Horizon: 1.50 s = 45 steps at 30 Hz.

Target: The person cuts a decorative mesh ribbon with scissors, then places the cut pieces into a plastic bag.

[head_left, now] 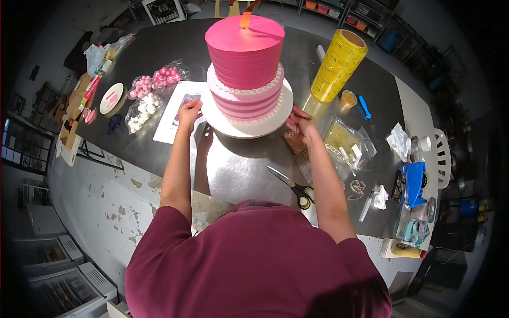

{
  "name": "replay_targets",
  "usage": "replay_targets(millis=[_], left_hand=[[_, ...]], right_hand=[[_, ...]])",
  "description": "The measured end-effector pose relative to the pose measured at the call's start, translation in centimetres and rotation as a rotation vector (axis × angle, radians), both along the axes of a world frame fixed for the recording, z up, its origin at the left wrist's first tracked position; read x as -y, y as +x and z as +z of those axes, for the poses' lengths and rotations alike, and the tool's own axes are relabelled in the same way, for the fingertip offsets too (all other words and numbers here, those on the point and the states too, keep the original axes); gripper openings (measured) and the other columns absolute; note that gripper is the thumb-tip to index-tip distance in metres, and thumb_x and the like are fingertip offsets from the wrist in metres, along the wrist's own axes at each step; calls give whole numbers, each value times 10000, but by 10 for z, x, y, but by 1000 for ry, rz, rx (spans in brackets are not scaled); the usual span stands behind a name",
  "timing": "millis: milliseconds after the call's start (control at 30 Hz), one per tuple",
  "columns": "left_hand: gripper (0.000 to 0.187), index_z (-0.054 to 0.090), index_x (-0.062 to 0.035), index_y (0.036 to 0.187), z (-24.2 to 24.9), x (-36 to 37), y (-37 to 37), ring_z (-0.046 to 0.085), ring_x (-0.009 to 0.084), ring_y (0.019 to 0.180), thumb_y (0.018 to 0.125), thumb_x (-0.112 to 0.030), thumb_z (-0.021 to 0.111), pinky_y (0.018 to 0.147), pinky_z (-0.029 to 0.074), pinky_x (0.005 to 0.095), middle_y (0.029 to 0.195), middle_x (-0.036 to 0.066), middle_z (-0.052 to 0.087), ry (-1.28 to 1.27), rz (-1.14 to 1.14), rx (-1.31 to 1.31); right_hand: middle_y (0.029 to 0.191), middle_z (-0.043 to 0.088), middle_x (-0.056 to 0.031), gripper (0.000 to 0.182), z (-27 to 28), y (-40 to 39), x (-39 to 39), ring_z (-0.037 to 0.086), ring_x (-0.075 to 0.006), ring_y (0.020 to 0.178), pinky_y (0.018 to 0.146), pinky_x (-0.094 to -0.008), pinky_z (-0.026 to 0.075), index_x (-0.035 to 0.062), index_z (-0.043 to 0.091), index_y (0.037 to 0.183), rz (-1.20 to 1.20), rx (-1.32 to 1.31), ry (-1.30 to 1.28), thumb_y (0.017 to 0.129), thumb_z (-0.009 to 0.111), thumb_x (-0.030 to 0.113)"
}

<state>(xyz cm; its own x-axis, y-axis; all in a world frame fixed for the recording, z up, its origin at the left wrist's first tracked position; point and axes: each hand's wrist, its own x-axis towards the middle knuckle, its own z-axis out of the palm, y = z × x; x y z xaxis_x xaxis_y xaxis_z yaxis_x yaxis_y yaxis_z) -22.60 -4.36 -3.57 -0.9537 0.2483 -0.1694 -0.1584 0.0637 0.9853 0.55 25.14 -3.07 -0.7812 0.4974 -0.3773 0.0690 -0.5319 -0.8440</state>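
A two-tier pink cake [245, 69] stands on a round white cake board [241, 130] at the middle of the table. Its upper tier is deep pink, the lower one pale with pink stripes, and small white beads ring both bases. An orange ribbon-like strip [245, 20] rises from the top. My left hand [190, 113] is closed at the board's left edge, over a printed sheet [165, 130]. On the opposite side, my right hand [302, 124] has curled fingers at the board's right edge. The undersides of both grips are hidden.
Bags of pink balls [167, 75] and white balls [142, 112] lie left, near a white plate [111, 98]. To the right are a yellow film roll [339, 64], a gold-filled cup [348, 99], a blue-handled tool [365, 106] and clear packets [347, 140]. Scissors [294, 186] lie in front.
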Motion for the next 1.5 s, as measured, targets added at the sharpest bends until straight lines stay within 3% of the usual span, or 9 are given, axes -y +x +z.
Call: replay_targets(millis=[233, 367, 600, 1100, 1500], left_hand=[[364, 521, -38, 1151, 17, 12, 7, 551, 113, 781, 792, -50, 575, 682, 510, 289, 903, 21, 584, 5, -158, 173], [574, 333, -50, 1303, 14, 23, 5, 570, 178, 886, 780, 9, 560, 709, 536, 324, 989, 108, 565, 165, -341, 275], [906, 144, -154, 1380, 34, 22, 36, 546, 256, 963, 661, 153, 603, 797, 526, 339, 1251, 238, 313, 180, -383, 306], [934, 82, -219, 1389, 33, 18, 40, 566, 209, 872, 684, 150, 572, 771, 536, 345, 1082, 143, 435, 134, -419, 306], [929, 77, -223, 1390, 31, 19, 39, 568, 204, 864, 691, 148, 563, 781, 523, 359, 1092, 159, 441, 158, -413, 324]], right_hand=[[1012, 577, -118, 641, 20, 16, 5, 591, -241, 880, 763, -346, 503, 62, 236, 1349, 200, -11, -29, 811, 585, 52], [976, 593, -127, 803, 24, 19, 11, 600, -245, 868, 769, -344, 500, 88, 117, 1381, 275, 22, 47, 775, 643, 83], [969, 594, -143, 899, 33, 19, 25, 603, -245, 858, 768, -345, 502, 139, 32, 1391, 282, 38, 88, 755, 664, 73], [953, 595, -137, 880, 34, 18, 27, 615, -245, 829, 727, -315, 521, 151, 32, 1391, 265, 65, 90, 767, 647, 66], [1010, 570, -154, 910, 27, 14, 22, 615, -277, 818, 731, -343, 524, 157, 18, 1391, 270, 17, -5, 750, 651, 27]])
